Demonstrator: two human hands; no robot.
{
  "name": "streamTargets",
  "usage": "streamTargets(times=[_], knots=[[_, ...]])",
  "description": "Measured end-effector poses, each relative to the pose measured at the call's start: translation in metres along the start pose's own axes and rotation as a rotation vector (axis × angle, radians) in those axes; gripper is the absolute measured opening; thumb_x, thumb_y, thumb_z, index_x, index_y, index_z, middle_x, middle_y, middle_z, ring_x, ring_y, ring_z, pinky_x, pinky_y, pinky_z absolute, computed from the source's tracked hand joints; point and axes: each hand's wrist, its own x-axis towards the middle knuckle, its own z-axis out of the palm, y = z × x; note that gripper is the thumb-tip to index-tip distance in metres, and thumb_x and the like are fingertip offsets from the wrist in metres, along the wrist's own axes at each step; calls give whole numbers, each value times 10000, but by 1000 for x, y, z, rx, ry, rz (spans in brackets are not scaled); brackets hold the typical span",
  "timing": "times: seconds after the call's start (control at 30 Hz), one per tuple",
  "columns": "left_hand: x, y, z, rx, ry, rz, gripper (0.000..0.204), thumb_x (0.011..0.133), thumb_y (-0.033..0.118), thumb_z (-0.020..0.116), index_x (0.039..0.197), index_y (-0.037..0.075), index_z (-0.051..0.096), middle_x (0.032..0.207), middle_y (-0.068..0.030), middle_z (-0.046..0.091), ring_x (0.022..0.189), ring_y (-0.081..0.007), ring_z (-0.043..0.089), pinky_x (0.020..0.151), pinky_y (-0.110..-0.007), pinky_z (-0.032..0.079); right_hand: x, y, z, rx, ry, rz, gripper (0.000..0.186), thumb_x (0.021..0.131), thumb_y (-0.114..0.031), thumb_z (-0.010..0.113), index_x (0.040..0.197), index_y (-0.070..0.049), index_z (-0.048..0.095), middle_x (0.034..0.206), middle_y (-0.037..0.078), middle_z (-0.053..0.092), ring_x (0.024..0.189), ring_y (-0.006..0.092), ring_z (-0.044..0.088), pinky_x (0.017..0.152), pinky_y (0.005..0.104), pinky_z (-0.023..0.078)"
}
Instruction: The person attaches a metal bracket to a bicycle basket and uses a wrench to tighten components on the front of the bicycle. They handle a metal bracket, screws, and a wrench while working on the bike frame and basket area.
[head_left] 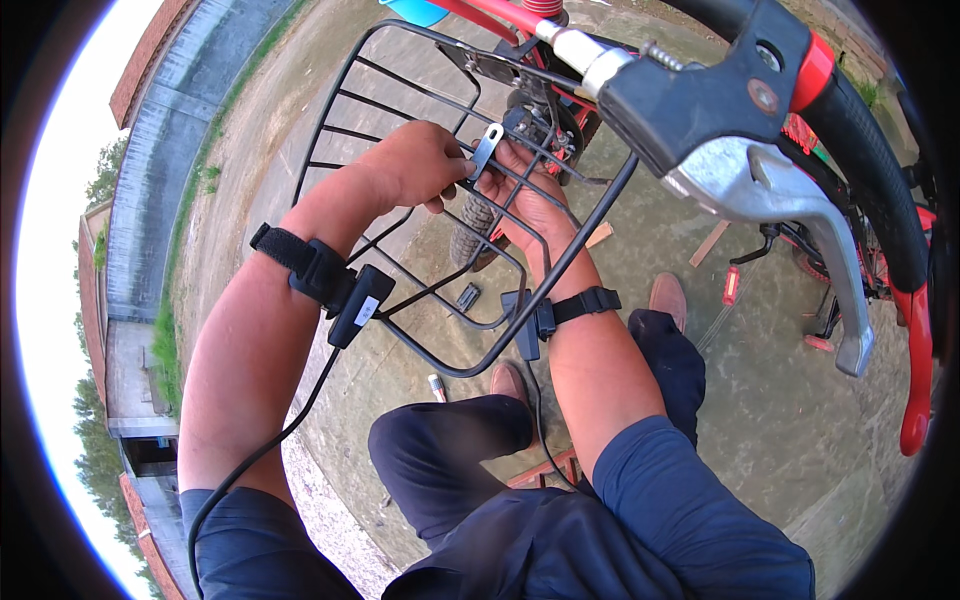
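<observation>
One strip (487, 148), bright metal with a slot near its upper end, stands tilted at the wires of one black basket (487, 366), toward the basket's far right part. Two hands are at work. The left hand (415, 165) reaches over the wires and pinches the strip's lower end between thumb and fingers. The right hand (527, 200) is behind the wires, fingertips just beside the strip; whether it grips the strip cannot be told, as wires cover part of it.

Two straps are worn, one on the left wrist (283, 248) and one on the right wrist (590, 303), each carrying one black box with one cable.

One silver lever (800, 200) and one black grip (870, 150) lie to the right of the basket. One tyre (470, 232) shows through the wires.

On the ground (770, 430): two shoes, left (508, 381) and right (668, 300); two wood pieces, one shorter (600, 235) and one longer (710, 244); one small black item (468, 297), kind unclear.
</observation>
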Motion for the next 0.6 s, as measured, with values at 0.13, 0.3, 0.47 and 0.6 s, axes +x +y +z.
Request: streamTargets(times=[0.13,0.3,0.47,0.6], knots=[[-7,11,-5,119,31,58,261,884,176,605,953,-72,651,741,-122,687,612,-209,700,576,-316,538,2,1,3,-7,19,-4,196,940,-185,649,1088,-56,636,996,82,682,790,124,641,663,213,552],[-15,15,-5,156,67,151,250,852,165,635,947,-66,659,743,-133,690,619,-200,705,596,-310,543,1,-3,3,46,21,25,216,935,-180,654,1106,-49,635,1033,106,678,839,128,646,692,213,555],[-14,14,-3,260,140,287,223,789,164,677,909,-25,679,754,-135,698,629,-192,706,645,-328,551,2,-4,-2,99,3,16,241,933,-162,653,1135,-35,622,1071,119,671,908,153,650,752,231,559],[-6,-1,-1,350,213,401,224,761,205,694,877,15,687,787,-147,697,717,-266,699,711,-372,545,1,-1,-5,97,-42,21,254,937,-163,648,1150,-30,610,1079,113,670,933,171,651,788,250,556]])
